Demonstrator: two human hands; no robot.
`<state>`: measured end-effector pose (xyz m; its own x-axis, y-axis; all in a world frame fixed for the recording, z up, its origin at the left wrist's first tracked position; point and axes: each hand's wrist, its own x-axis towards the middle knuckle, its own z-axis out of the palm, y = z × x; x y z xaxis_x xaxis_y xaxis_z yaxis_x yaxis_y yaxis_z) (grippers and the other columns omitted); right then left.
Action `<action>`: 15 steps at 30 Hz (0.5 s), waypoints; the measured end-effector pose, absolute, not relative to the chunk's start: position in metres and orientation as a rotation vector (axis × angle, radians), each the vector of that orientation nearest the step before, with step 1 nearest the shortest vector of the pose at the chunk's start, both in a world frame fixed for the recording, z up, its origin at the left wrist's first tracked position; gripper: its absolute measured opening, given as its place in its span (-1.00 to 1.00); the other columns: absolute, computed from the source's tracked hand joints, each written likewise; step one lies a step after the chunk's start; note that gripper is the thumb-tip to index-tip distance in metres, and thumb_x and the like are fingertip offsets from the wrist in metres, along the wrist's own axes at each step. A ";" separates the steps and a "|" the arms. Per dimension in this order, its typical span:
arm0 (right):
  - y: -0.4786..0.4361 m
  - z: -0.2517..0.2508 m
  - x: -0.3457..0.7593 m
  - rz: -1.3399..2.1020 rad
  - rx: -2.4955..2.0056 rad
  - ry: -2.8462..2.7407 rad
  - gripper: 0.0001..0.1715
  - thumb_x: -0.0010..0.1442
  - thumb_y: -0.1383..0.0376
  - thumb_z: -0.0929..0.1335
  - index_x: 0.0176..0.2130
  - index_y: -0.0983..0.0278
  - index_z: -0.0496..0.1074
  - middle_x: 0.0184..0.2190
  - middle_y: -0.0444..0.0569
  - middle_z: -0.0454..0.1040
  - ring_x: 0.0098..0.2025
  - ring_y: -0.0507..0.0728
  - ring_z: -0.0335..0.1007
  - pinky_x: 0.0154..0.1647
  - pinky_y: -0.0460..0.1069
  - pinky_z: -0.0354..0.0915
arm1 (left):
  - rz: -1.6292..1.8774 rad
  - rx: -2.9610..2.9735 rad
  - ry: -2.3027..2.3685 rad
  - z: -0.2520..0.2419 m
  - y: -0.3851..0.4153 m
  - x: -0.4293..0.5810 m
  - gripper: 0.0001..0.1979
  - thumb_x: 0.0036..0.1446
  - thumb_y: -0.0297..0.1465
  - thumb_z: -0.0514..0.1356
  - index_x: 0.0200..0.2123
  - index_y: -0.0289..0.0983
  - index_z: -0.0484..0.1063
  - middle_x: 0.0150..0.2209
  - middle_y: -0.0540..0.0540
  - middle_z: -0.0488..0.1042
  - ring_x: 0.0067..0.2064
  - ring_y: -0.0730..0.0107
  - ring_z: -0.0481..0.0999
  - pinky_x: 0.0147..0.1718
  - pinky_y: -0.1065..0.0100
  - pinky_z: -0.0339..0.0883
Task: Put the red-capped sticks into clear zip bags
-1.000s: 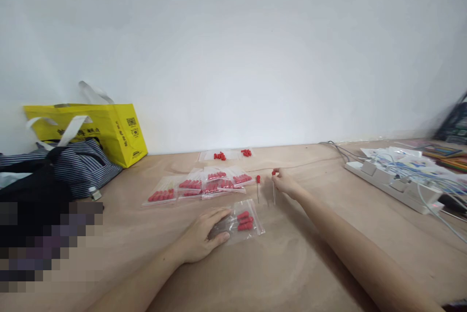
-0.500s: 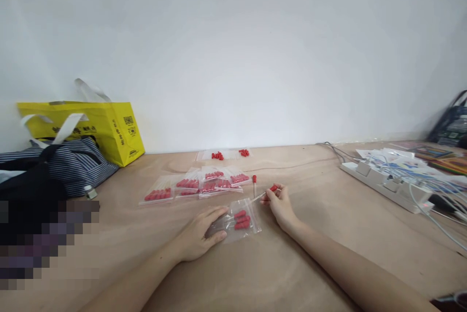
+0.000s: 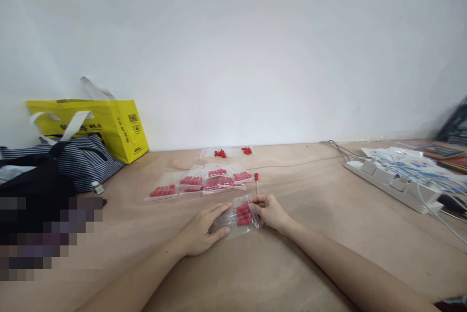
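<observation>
A clear zip bag (image 3: 233, 228) lies on the table with several red-bulbed droppers (image 3: 244, 215) inside, their tubes pointing left. My left hand (image 3: 204, 229) holds the bag at its left end, with thumb and fingers along opposite sides. My right hand (image 3: 270, 212) is at the bag's right-hand mouth, its fingers closed beside the uppermost red bulb; the fingertips are partly hidden. Just beyond that hand, a loose dropper (image 3: 257, 182) lies on the table, bulb pointing away from me.
Several filled zip bags (image 3: 162, 190) lie in an overlapping group beyond my hands. More red-bulbed droppers (image 3: 220, 154) lie by the wall on clear plastic. A yellow bag (image 3: 127, 132) and striped bag (image 3: 89, 161) stand left. A white power strip (image 3: 394, 188) with cables is right.
My right hand has moved left and slightly down to the bag's mouth. The dropper it held outside is now among the others in the bag. The view has shifted slightly.
</observation>
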<state>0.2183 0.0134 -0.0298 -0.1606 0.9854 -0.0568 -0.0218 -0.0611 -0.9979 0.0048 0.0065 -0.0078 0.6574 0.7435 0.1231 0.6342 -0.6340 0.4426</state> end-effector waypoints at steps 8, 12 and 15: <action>0.016 -0.027 0.215 1.649 -0.922 -1.348 -0.60 -0.20 0.09 0.41 -0.42 0.36 0.42 -0.55 -0.06 0.44 -0.49 0.04 0.39 -0.43 -0.07 0.29 | 0.411 2.530 1.075 -0.007 0.006 0.005 -0.50 0.12 -0.30 0.04 0.13 -0.15 0.01 0.14 -0.05 0.11 0.11 0.25 0.13 0.06 0.21 0.04; 0.013 -0.027 0.225 1.472 -1.113 -1.404 -0.66 -0.19 0.18 0.41 -0.40 0.34 0.37 -0.67 -0.20 0.33 -0.67 -0.07 0.24 -0.65 -0.16 0.17 | 0.422 2.532 1.077 -0.011 0.008 0.003 -0.50 0.12 -0.29 0.03 0.13 -0.14 0.01 0.14 -0.05 0.11 0.12 0.24 0.12 0.06 0.20 0.02; 0.013 -0.032 0.234 1.297 -1.280 -1.394 -0.73 -0.22 0.24 0.42 -0.49 0.33 0.32 -0.74 -0.26 0.26 -0.72 -0.09 0.15 -0.72 -0.18 0.11 | 0.423 2.518 1.100 -0.012 0.008 0.003 -0.51 0.11 -0.28 0.04 0.12 -0.13 0.03 0.14 -0.05 0.11 0.12 0.21 0.10 0.06 0.16 0.01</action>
